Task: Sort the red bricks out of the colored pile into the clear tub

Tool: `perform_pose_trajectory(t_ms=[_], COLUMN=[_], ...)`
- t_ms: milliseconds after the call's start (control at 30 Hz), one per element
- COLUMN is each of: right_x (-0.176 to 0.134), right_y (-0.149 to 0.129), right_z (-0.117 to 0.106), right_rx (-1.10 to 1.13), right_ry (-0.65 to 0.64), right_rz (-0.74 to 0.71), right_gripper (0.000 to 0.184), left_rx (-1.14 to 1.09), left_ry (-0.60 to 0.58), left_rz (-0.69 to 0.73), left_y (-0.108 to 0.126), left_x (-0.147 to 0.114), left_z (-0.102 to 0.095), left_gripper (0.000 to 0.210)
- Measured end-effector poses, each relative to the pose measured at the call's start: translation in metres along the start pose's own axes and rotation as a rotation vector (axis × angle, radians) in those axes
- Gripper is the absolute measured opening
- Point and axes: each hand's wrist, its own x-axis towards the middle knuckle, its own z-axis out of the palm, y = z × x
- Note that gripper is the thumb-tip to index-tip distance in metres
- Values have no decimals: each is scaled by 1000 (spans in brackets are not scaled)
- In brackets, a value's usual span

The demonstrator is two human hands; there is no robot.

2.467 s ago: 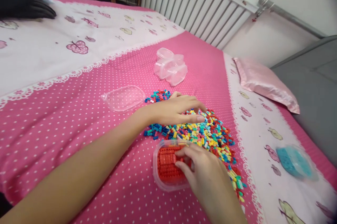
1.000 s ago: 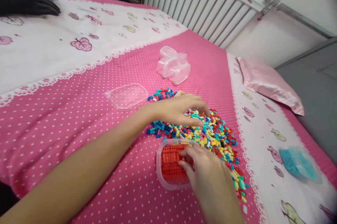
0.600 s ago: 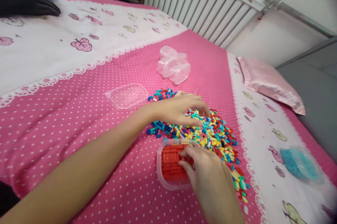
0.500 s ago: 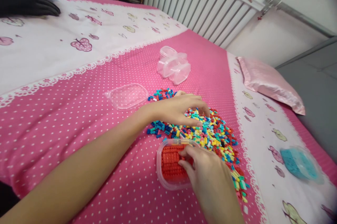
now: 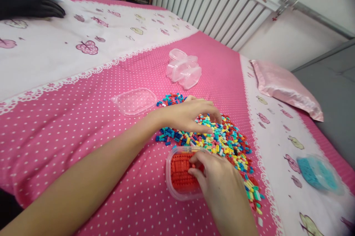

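Note:
My left hand (image 5: 194,116) rests palm down over a pile of small multicoloured building bricks (image 5: 219,138), its fingers apart and curving down at the tips. Just below the pile sits a clear plastic box (image 5: 168,180) with red building bricks (image 5: 181,171) laid in tight rows inside. My right hand (image 5: 219,178) reaches into this box from the right, thumb and forefinger closed in a pinch at the red rows. Whatever lies between those fingertips is too small and hidden to make out. The hand covers the box's right side.
A clear lid (image 5: 135,102) lies left of the pile. Several clear containers (image 5: 183,68) are clustered beyond it. On the right are a container of blue pieces (image 5: 318,175) and a pink pillow (image 5: 287,88). A black-gloved hand (image 5: 41,7) rests at far left. White bars (image 5: 210,3) edge the bed.

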Motion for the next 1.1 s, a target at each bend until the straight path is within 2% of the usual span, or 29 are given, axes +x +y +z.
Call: perform_pose_trajectory(t_ms=[367,600,800,867,1000,1100], right_x=[0,1,-3,-3,-1,-1], right_y=[1,4,7,9,16,19], right_z=[-3,-1,-3,-5,-2,7], right_rx=[23,11,57,85,78,59], right_ry=[-8,-6,6,14,-40,3], right_rz=[3,-56,-36,-85,-290,-356], right_gripper=[18,19,19,19,21,25], left_rx=[-2,0,11,14,3,7], left_ry=[2,-12,-9,-9,-8,-11], left_rz=[8,-16,7,9,7,4], left_y=[0,2,1,0,0,1], left_x=[0,1,0,0,0,1], left_z=[-1,-1,-1,-1,-1,-1], left_gripper=[27,25,25,25,24,23])
